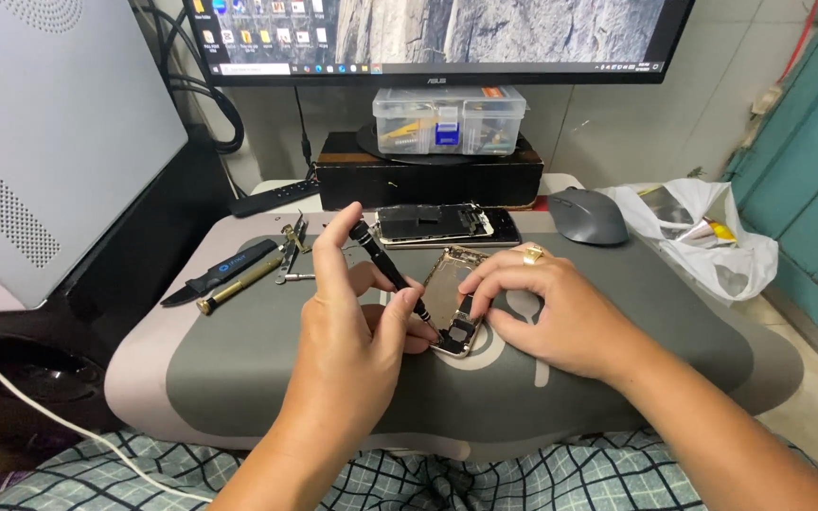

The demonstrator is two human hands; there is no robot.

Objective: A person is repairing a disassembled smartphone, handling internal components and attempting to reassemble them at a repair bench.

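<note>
Desk pad, grey and soft-cornered, lies across the lap, under a monitor, with a dark box, clear parts case, mouse and white bag behind. Left hand pinches a slim black screwdriver, tip down on the opened phone mid-pad. Right hand, fingers curled, presses the phone's gold metal shell. A detached screen lies just beyond.
</note>
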